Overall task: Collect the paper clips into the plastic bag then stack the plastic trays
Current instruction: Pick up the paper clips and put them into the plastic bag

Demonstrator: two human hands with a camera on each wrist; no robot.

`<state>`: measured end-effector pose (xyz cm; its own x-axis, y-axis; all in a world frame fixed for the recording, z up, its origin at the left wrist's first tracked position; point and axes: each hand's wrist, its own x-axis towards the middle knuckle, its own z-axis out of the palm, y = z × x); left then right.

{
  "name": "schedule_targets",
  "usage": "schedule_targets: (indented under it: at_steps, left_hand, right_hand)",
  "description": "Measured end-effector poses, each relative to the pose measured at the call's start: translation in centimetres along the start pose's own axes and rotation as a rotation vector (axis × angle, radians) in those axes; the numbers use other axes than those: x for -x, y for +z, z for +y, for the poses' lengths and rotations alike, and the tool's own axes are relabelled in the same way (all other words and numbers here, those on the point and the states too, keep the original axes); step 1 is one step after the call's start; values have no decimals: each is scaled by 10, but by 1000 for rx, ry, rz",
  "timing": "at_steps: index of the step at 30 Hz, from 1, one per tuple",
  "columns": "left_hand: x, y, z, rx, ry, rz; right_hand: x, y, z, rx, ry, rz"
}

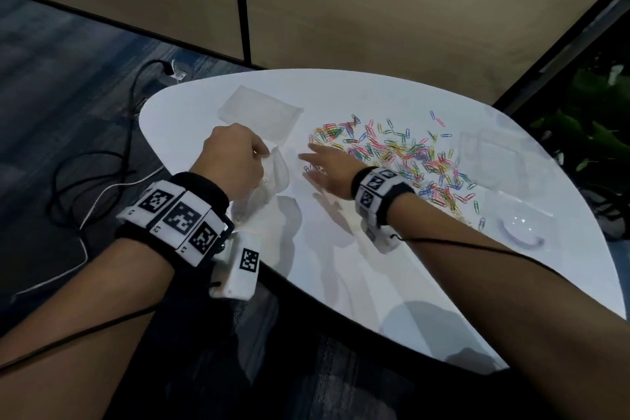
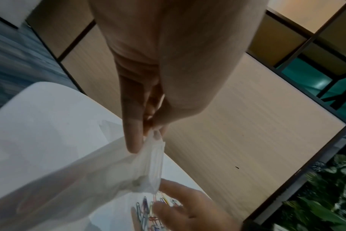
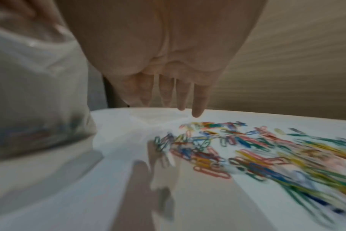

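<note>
Several coloured paper clips (image 1: 402,153) lie scattered over the middle of the white table (image 1: 341,249). My left hand (image 1: 235,157) pinches the rim of a clear plastic bag (image 1: 269,187), which hangs down to the table at its left side; thumb and fingers (image 2: 132,137) close on the bag's edge (image 2: 154,156). My right hand (image 1: 324,167) hovers flat, fingers (image 3: 196,106) straight, just above the near-left edge of the clip pile (image 3: 247,150), holding nothing. A clear plastic tray (image 1: 262,112) sits behind the bag; another clear tray (image 1: 491,153) lies right of the clips.
A round clear lid or dish (image 1: 521,228) rests near the table's right edge. Cables (image 1: 102,181) run over the carpet to the left. Beige partition walls (image 1: 375,10) stand behind the table, and green plants (image 1: 596,133) to the right.
</note>
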<state>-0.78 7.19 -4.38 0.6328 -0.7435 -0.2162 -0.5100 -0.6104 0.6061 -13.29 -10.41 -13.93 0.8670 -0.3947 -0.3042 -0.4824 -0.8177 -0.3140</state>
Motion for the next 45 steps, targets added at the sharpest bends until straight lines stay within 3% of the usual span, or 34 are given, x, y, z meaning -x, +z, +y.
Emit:
schedule_targets:
  at_steps: [3, 6, 10, 15, 19, 24, 26, 30, 33, 35, 38, 39, 43, 45]
  left_hand:
    - [-1, 0, -3, -11, -20, -4]
    - [-2, -2, -3, 18, -15, -14]
    - [-1, 0, 0, 37, 19, -26]
    - [4, 4, 7, 24, 36, -54]
    - [6, 4, 8, 6, 38, -62]
    - [6, 7, 14, 18, 38, -98]
    - [7, 10, 17, 27, 40, -123]
    - [7, 15, 24, 29, 31, -139]
    - [6, 17, 26, 49, 23, -124]
    - [6, 18, 27, 69, 18, -112]
    - [6, 19, 27, 92, 23, -110]
    - [6, 19, 26, 93, 27, -108]
    - [4, 16, 20, 97, 16, -76]
    - [3, 14, 18, 99, 14, -78]
  right_hand:
    - [-22, 26, -16, 362, -138, -93]
    - [-13, 40, -2, 573, -93, -155]
    - [7, 47, 39, 425, 57, -124]
    - [11, 55, 47, 330, -30, 110]
    - [12, 36, 40, 272, 139, 127]
    - [26, 10, 53, -177, 468, 273]
    - [34, -3, 47, -424, 526, 344]
    - [48, -31, 1, -1090, 387, 478]
    - [58, -38, -43, -1327, 219, 361]
    - [61, -30, -62, -1177, 205, 309]
    - [59, -18, -71, -655, 169, 276]
    - [59, -19, -72, -607, 144, 265]
    - [60, -34, -55, -947, 207, 410]
    - [52, -31, -29, -861, 302, 461]
